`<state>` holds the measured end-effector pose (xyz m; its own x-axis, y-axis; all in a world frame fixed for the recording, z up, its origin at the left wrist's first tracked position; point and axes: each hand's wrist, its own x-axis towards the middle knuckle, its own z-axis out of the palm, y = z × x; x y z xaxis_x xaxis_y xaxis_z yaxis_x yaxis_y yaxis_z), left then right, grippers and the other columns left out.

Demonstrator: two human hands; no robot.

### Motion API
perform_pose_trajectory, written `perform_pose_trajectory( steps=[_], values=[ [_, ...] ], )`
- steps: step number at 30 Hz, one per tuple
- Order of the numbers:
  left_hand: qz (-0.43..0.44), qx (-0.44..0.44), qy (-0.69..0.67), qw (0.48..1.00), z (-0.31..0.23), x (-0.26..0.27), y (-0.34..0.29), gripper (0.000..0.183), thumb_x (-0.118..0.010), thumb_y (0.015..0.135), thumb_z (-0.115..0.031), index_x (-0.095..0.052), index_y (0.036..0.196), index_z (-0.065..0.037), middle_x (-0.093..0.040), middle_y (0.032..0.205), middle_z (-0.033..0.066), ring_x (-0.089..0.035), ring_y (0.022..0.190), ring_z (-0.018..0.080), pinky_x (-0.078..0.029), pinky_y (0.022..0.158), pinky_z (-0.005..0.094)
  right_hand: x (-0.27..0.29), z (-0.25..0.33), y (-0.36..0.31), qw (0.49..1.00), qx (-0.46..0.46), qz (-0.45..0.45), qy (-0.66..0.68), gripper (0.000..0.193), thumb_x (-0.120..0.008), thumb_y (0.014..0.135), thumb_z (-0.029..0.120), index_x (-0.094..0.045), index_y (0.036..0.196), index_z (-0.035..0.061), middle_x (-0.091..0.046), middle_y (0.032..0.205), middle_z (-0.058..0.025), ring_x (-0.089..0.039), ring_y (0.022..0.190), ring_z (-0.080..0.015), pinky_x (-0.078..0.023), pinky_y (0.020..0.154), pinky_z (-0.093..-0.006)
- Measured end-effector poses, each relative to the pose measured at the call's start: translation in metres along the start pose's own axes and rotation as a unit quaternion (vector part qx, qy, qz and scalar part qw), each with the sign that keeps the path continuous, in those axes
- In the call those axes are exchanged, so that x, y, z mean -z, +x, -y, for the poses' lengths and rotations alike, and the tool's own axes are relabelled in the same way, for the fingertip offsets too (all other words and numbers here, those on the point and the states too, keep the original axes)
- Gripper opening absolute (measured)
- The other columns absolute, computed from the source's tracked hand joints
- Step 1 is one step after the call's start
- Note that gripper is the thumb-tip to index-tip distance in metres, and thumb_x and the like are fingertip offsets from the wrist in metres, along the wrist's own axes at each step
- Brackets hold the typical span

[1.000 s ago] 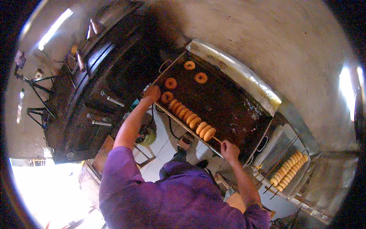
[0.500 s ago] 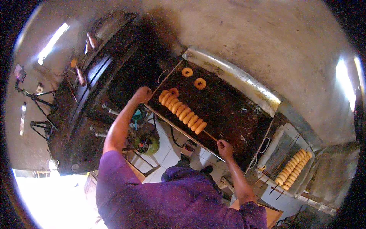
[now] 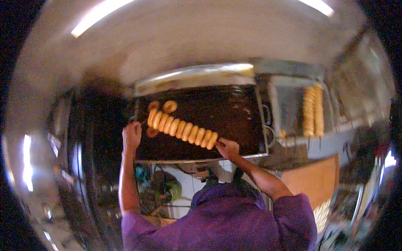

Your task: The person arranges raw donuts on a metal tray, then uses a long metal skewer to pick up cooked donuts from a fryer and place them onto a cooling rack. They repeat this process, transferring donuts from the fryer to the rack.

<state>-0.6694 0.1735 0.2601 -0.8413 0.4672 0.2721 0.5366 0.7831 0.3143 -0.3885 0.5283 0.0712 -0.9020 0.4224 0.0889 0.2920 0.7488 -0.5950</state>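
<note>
A long row of golden ring doughnuts (image 3: 184, 130) is threaded on a thin skewer, slanting down to the right over a dark rectangular tray (image 3: 234, 113). My right hand (image 3: 228, 149) grips the skewer close to the row's lower right end. By the tray's left edge, just beyond the row's other end, my left hand (image 3: 133, 130) is closed; whatever is inside its fingers is hidden. A loose doughnut (image 3: 170, 106) lies behind the row's left end, with another beside it. A darker ring (image 3: 152, 132) shows in front of that end.
On the right, a pale tray (image 3: 289, 113) holds two more skewered rows of doughnuts (image 3: 314, 111). The dark tray has a metal back ledge (image 3: 197, 74) and a wire handle (image 3: 270, 136) on its right side. A brown board (image 3: 312, 178) stands near my right elbow.
My view has turned, so the dark tray now lies straighter across it. The right hand is closer to the row of doughnuts, and less bare skewer shows between them.
</note>
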Motion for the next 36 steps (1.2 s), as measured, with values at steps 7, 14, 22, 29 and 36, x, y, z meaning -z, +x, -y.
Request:
perform_pose_trajectory(
  steps=[7,14,22,29,36],
  values=[
    [-0.031,-0.016,-0.099,0.995,-0.145,-0.147,0.031,0.022,-0.062,0.099,-0.012,-0.070,0.113,0.003,-0.073,0.106,0.0218,-0.071,0.094,0.0372,-0.055,0.084,0.0430,0.083,-0.052,-0.081,0.969,-0.194,-0.095,0.122,0.032,-0.066,0.096,0.044,-0.073,0.098,0.0131,-0.071,0.078,-0.0139,-0.070,0.070,-0.0315,-0.053,0.063,-0.0435],
    [0.000,-0.075,-0.308,0.948,-0.326,-0.162,0.006,0.023,-0.059,0.104,-0.014,-0.070,0.115,0.003,-0.074,0.104,0.0165,-0.071,0.094,0.0236,-0.055,0.085,0.0364,0.188,-0.161,-0.099,0.876,-0.287,-0.381,-0.067,0.030,-0.060,0.100,0.040,-0.071,0.102,0.0123,-0.073,0.084,-0.0166,-0.070,0.075,-0.0397,-0.055,0.064,-0.0499],
    [0.069,-0.031,-0.273,0.959,-0.353,-0.170,-0.069,0.023,-0.059,0.104,-0.014,-0.071,0.113,0.003,-0.074,0.103,0.0187,-0.072,0.091,0.0262,-0.056,0.083,0.0371,0.268,-0.330,-0.074,0.831,-0.448,-0.289,-0.158,0.032,-0.055,0.102,0.042,-0.070,0.107,0.0145,-0.073,0.082,-0.0193,-0.072,0.072,-0.0401,-0.057,0.066,-0.0530],
    [0.075,0.026,-0.233,0.969,-0.376,-0.173,-0.121,0.027,-0.059,0.104,-0.019,-0.073,0.110,0.003,-0.075,0.101,0.0182,-0.072,0.091,0.0263,-0.055,0.083,0.0390,0.246,-0.389,-0.070,0.834,-0.400,-0.337,-0.175,0.029,-0.061,0.096,0.035,-0.071,0.105,0.0088,-0.071,0.107,-0.0194,-0.067,0.094,-0.0408,-0.054,0.076,-0.0567],
    [0.037,0.076,-0.254,0.964,-0.375,-0.169,-0.152,0.023,-0.062,0.102,-0.016,-0.074,0.110,0.002,-0.076,0.101,0.0152,-0.071,0.089,0.0222,-0.054,0.080,0.0344,0.222,-0.321,-0.081,0.877,-0.328,-0.293,-0.193,0.032,-0.062,0.095,0.034,-0.069,0.111,0.0064,-0.065,0.120,-0.0153,-0.057,0.111,-0.0384,-0.045,0.090,-0.0525]
  ],
)
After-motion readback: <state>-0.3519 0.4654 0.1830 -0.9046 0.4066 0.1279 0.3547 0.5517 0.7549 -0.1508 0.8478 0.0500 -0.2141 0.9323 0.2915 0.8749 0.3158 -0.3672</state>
